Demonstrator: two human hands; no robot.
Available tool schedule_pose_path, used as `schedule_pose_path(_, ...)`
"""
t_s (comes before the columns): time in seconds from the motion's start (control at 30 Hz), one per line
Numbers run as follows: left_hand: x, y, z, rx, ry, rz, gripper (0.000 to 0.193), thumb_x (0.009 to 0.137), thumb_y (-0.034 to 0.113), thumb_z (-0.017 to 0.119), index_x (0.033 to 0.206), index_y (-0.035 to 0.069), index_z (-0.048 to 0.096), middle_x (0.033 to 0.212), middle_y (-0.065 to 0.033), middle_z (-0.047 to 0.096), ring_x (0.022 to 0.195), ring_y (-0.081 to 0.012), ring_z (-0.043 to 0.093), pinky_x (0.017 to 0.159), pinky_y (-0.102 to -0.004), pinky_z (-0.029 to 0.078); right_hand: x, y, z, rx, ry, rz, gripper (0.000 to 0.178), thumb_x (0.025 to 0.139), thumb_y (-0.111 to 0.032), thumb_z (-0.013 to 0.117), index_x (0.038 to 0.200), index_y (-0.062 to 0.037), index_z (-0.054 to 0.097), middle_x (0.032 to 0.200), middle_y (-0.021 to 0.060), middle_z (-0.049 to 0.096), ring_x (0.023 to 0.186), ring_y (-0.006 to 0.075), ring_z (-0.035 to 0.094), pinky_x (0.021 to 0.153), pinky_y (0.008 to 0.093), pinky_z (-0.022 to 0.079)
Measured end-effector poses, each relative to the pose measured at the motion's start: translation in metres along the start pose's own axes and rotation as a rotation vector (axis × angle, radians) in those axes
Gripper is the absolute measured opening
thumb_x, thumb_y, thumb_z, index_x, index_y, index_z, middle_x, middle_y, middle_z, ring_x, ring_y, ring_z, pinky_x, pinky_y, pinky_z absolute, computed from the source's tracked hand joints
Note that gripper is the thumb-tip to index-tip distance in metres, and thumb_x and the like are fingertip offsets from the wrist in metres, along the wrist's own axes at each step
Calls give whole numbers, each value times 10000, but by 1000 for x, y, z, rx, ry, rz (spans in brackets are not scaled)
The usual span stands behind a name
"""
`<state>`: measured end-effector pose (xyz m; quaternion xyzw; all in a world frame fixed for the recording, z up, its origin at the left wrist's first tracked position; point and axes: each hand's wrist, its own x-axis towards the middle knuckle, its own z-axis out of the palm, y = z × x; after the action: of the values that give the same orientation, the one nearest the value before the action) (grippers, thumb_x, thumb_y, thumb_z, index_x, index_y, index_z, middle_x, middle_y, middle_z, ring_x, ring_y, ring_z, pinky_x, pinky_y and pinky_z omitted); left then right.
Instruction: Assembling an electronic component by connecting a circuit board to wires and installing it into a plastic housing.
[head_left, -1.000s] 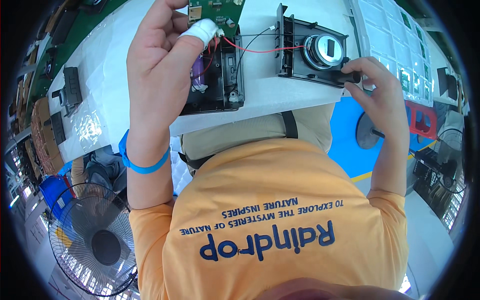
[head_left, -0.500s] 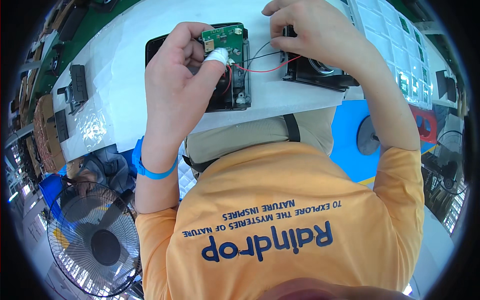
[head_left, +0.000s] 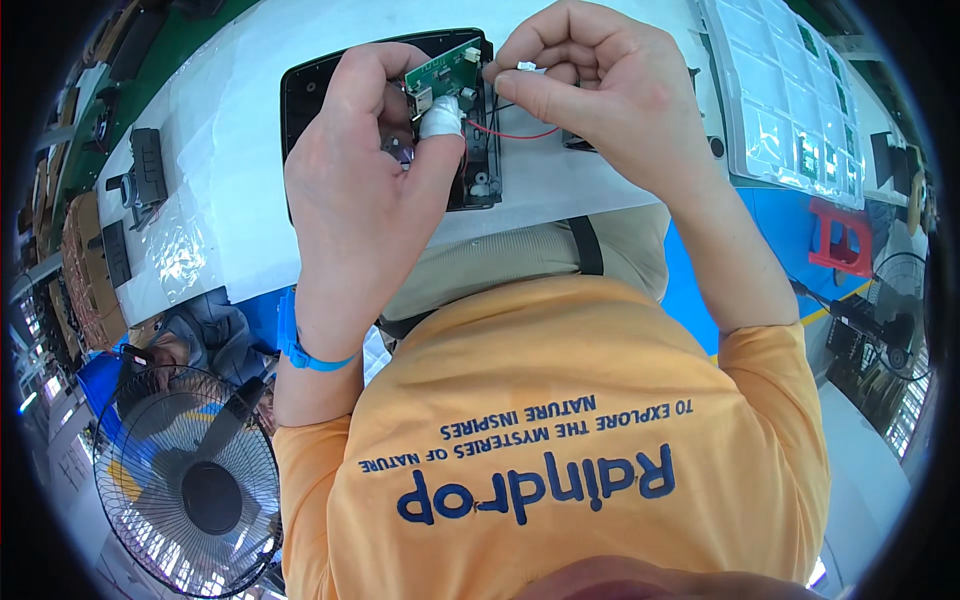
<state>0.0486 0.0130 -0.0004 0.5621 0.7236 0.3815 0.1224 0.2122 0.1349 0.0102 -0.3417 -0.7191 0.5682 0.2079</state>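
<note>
My left hand (head_left: 365,185), its thumb wrapped in white tape, grips a green circuit board (head_left: 440,72) tilted above a black plastic housing (head_left: 302,95). Just right of the board, my right hand (head_left: 630,100) is closed in a pinch. A small white connector (head_left: 530,67) shows at its fingertips. From beside the board a red wire (head_left: 515,136) runs right, towards a second black housing part (head_left: 576,143) mostly covered by my right hand. My left fingers hide part of the first housing's inside.
A clear compartment tray (head_left: 750,85) with green boards lies at the right. Black parts (head_left: 148,168) rest on the white table covering at the left. A fan (head_left: 190,490) stands at the lower left near another person (head_left: 205,330). A red stool (head_left: 838,240) is beyond the tray.
My right hand has moved left from the second black housing part towards the board, with the white connector now showing at its fingertips. The board in my left hand is tilted more steeply.
</note>
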Motion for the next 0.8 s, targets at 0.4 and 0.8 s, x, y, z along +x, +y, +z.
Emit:
schedule_pose_path(0.4,-1,-10,5,-26,47,49,349,779,54,727,1105,71,601,777,-69,668,653,-200,645,572,-306,486,-6,33,15,172,43,-204,299,948,-137,695,1236,-58,716,967,20,730,830,57,629,703,191,493)
schedule_pose_path(0.8,-2,-11,9,11,105,113,347,768,58,730,1094,86,615,774,-61,639,688,-217,644,615,-323,499,-14,24,23,382,135,-20,334,928,-32,710,1240,40,615,868,57,721,740,62,649,622,188,529)
